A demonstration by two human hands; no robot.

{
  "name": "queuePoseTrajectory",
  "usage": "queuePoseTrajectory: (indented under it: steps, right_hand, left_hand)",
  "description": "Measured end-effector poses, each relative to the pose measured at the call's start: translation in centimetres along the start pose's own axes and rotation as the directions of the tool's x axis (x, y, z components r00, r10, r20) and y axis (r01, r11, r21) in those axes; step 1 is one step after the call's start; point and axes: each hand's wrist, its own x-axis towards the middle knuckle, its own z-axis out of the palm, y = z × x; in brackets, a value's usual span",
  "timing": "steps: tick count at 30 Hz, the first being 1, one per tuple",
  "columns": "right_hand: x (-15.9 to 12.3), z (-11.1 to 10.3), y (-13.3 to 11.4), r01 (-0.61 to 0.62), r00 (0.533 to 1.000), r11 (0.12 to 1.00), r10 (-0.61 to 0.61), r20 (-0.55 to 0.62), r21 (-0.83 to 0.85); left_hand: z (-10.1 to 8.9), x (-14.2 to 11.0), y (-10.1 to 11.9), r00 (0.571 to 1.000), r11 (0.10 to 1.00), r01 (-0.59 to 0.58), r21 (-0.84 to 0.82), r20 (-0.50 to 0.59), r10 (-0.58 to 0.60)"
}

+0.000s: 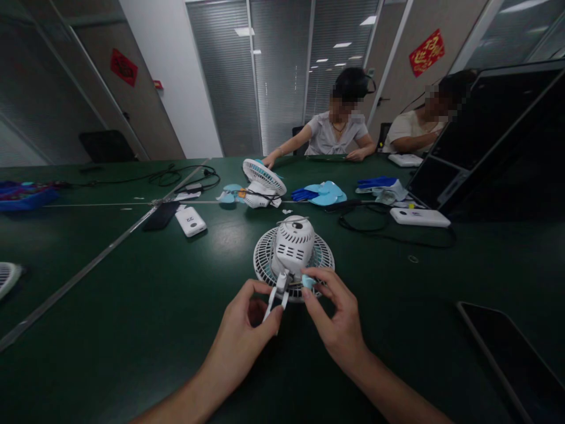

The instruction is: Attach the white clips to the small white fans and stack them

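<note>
A white fan (293,247) lies grille-down on the green table in front of me, its slotted motor housing facing up. My left hand (247,321) is closed on a white clip (279,294) at the fan's near side; the clip's two arms point toward me. Between the thumb and fingers of my right hand (338,306) is a small light-blue knob (308,281), held just right of the clip. Whether the knob touches the clip cannot be made out. Part of the round grille (324,253) shows around the housing.
Farther back stands a second white fan (263,185), with a co-worker's hand (270,160) at it. Light-blue fan blades (327,193), a white power bank (190,222) and another power bank (420,217) with a black cable lie around. A dark phone-like slab (512,353) rests at right.
</note>
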Motion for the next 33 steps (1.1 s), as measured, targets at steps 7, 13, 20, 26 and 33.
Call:
queuePoseTrajectory:
  steps: [7,13,20,26,33]
  right_hand:
    - [-0.1,0.3,-0.4,0.006,1.0,1.0,-0.006,0.027,-0.009]
    - [-0.1,0.3,-0.2,0.015,1.0,1.0,-0.014,0.024,-0.025]
    - [-0.1,0.2,-0.4,0.013,0.998,0.999,-0.011,0.057,-0.038]
    - [0.1,0.1,-0.4,0.041,0.998,0.995,-0.036,0.058,-0.092]
    - [0.6,0.0,-0.2,0.16,0.983,0.973,-0.143,0.115,-0.164]
  left_hand:
    - [0.1,-0.1,-0.2,0.996,0.991,0.021,-0.129,-0.089,-0.033]
    - [-0.2,0.2,-1.0,0.994,0.987,-0.004,-0.161,-0.11,-0.014]
    - [0.2,1.6,-0.4,0.99,0.987,-0.046,-0.153,-0.137,0.025]
    - [0.0,1.4,-1.9,0.984,0.982,-0.169,-0.085,-0.071,0.163]
    - [-1.0,1.4,-3.4,0.964,0.964,-0.267,0.003,-0.017,0.267]
